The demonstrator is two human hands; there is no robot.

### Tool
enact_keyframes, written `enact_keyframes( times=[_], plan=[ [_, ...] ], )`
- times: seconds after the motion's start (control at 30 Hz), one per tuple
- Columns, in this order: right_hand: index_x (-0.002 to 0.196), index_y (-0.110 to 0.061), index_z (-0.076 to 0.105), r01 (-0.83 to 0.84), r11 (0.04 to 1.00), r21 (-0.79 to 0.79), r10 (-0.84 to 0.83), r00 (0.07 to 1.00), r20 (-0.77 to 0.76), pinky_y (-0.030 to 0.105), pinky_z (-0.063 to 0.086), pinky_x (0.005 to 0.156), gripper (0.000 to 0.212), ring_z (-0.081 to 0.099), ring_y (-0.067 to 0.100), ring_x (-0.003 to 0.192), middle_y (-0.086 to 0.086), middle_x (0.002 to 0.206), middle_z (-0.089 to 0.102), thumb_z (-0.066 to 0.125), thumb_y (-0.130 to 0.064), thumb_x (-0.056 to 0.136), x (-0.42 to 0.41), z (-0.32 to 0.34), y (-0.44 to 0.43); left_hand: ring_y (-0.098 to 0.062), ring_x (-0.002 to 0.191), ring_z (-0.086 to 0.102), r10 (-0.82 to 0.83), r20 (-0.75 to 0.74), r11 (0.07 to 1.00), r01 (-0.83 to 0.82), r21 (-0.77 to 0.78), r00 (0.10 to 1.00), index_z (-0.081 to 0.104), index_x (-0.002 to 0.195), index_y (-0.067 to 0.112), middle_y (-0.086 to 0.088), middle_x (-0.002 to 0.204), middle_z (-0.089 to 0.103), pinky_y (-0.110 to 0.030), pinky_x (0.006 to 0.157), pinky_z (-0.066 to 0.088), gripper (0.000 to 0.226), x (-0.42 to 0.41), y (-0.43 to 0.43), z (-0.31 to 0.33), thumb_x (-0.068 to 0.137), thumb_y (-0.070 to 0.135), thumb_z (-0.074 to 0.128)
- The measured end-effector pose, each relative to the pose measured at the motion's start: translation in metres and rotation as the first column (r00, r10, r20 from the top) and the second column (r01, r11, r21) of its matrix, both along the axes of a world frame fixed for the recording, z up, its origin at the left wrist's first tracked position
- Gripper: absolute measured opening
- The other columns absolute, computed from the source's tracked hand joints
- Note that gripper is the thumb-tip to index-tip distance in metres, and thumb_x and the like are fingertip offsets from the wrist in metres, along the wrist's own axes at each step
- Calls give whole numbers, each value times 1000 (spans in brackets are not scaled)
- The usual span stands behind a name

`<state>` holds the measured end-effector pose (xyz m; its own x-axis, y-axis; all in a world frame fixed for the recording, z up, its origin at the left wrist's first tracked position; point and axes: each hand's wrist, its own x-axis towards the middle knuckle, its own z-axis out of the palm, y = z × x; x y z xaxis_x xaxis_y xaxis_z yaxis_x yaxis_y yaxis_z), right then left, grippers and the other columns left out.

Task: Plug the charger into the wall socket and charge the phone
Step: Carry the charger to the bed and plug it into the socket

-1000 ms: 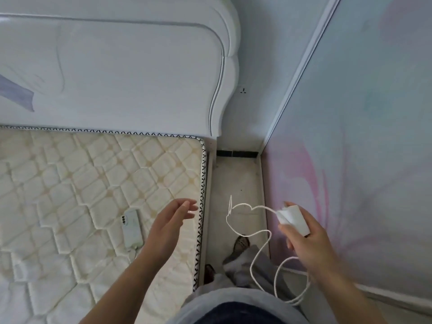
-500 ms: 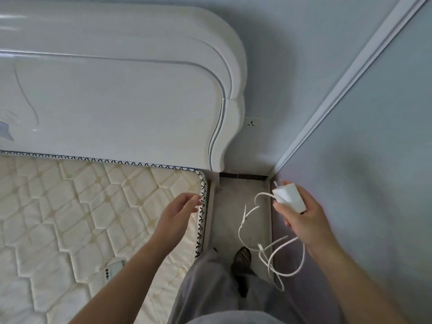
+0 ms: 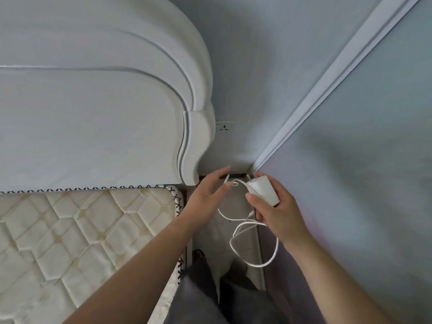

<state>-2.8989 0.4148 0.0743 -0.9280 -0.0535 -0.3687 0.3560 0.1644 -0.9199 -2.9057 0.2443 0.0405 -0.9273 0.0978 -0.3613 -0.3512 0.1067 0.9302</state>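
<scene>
Head view shows us standing in the gap between the quilted cream mattress (image 3: 81,230) and the side wall; our right hand (image 3: 278,211) is clamped on the white block charger (image 3: 264,191), its thin white cable (image 3: 247,239) dangling; our left hand (image 3: 205,195) hangs spread and empty beside it; we judge plugging in comes next, needing a reach up to the white wall socket (image 3: 225,127) beside the white curved headboard (image 3: 93,113); no phone shows.

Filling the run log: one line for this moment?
stage: approaching wall socket | right hand: holds charger | left hand: open, at cable | charger: unplugged
</scene>
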Motion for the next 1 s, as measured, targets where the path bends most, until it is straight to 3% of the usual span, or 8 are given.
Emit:
enact_keyframes(
  times=[0.07,0.17,0.33,0.43,0.57,0.67,0.87,1.0],
  plan=[
    [102,-44,64,12,1000,-20,-11,1000,11,19,47,46,35,55,4,51,-13,65,64,71,-26,74,-10,-15,2,4,111,52,-82,-50,995,78,-70,995,62,111,29,9,118,61,-16,97,39,24,-15,9,-17,89,31,52],
    [106,-42,61,27,1000,-4,-27,999,20,17,46,46,40,56,5,52,-9,72,63,71,-38,68,-28,-42,10,-9,83,59,-88,-36,985,81,-152,996,60,89,24,6,90,66,-31,81,47,25,-22,13,-45,85,47,50],
    [99,-51,56,-4,1000,-29,6,998,64,15,48,52,17,58,7,64,0,94,62,59,-47,82,-56,-101,18,-7,50,40,209,-58,957,-216,-192,976,53,75,20,8,57,50,-23,53,38,37,-18,4,-89,75,56,49],
    [96,-56,52,-24,997,-72,31,996,88,20,52,62,20,64,7,74,-2,101,61,54,-37,90,-69,-136,13,-8,49,37,379,-8,908,-374,-190,925,52,69,23,13,48,45,-26,53,35,28,-14,-3,-106,76,49,56],
    [111,-36,50,-4,997,-83,12,994,105,22,53,66,26,69,5,80,-13,96,65,60,-36,87,-86,-172,1,-1,46,43,532,-8,818,-516,-253,847,57,69,25,14,49,52,-25,53,37,17,-9,-14,-125,85,32,56],
    [101,-27,56,39,998,-54,-34,995,89,15,52,52,19,69,0,69,-10,87,66,62,-36,85,-103,-189,-10,-1,48,44,567,-38,793,-558,-245,823,59,71,26,8,54,56,-13,49,38,15,-6,-21,-136,86,30,56],
    [83,-48,56,52,999,-5,-51,998,40,12,41,43,11,67,5,55,-12,82,63,49,-48,90,-146,-201,-38,1,43,42,601,-21,779,-592,-206,799,62,72,25,13,47,49,-8,43,37,16,-21,-27,-146,87,26,57],
    [112,-26,55,66,998,13,-67,997,44,11,40,44,29,60,2,50,-13,87,59,47,-44,91,-176,-206,-57,-2,45,43,590,37,805,-583,-114,807,65,76,24,12,49,50,-10,43,37,14,-38,-28,-145,86,26,57]
  ],
)
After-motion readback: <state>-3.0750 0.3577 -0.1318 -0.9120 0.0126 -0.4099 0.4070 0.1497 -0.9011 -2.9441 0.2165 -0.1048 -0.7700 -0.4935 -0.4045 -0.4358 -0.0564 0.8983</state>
